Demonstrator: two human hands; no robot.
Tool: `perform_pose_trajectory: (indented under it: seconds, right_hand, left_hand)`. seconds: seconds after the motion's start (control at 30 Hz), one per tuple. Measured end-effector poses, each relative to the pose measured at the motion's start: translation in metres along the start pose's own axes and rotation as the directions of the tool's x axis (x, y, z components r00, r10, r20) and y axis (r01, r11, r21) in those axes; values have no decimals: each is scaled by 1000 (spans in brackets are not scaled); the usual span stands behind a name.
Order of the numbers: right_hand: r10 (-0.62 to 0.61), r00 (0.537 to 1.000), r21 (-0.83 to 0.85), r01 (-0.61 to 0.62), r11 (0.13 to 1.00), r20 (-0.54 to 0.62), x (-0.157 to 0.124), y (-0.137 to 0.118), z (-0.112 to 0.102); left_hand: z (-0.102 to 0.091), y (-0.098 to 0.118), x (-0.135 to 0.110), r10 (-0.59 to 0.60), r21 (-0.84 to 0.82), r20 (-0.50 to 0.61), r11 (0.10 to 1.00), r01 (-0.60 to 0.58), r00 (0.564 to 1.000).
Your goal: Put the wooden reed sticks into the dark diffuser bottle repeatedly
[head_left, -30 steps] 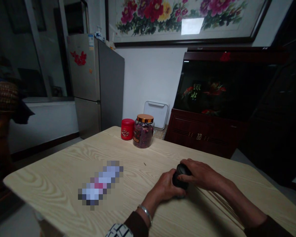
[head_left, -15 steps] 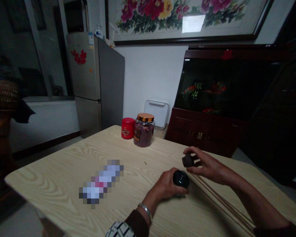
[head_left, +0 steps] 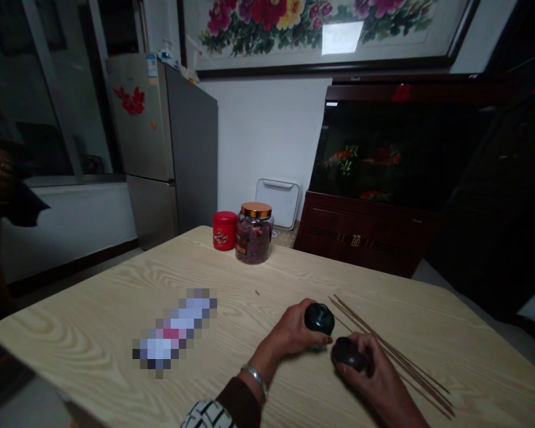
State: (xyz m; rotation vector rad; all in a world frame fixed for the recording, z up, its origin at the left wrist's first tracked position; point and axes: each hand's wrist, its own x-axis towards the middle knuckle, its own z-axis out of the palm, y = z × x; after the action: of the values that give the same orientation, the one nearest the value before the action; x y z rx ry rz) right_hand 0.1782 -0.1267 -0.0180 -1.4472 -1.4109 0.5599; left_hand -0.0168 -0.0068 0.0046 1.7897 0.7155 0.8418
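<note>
My left hand point(head_left: 294, 327) is closed round a small, glossy, dark round pot point(head_left: 319, 317), low over the table or resting on it; I cannot tell which. Close beside it, my right hand point(head_left: 377, 371) grips a small dark brown rounded piece point(head_left: 350, 352), tilted with its smooth face toward me. The two dark pieces are apart by a narrow gap. Several thin brown incense sticks point(head_left: 399, 351) lie slantwise on the table, beyond and to the right of my right hand, which partly covers them.
On the pale wooden table point(head_left: 89, 315) a blurred-out flat item point(head_left: 173, 330) lies at left. A short stick fragment point(head_left: 257, 292) is near the middle. Toward the far edge stand a red canister point(head_left: 224, 230) and a copper-lidded glass jar point(head_left: 253, 238) of dried flowers.
My right hand has come down and nearer with the brown piece, turning it over, and now more of the incense sticks show. My left hand keeps its hold on the pot. The view has shifted slightly.
</note>
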Motion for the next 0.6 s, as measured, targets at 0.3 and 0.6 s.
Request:
perform_pose_trajectory:
  seconds: [0.3,0.6]
  right_hand:
    - [-13,999,-261,26,965,53,-3,-25,-6]
    - [-23,994,-813,102,573,108,27,-10,-57]
  left_hand:
    - [-1,2,1,-4,-3,4,1000,4,1000]
    - [-2,3,1,-8,-25,17,1000,8,1000]
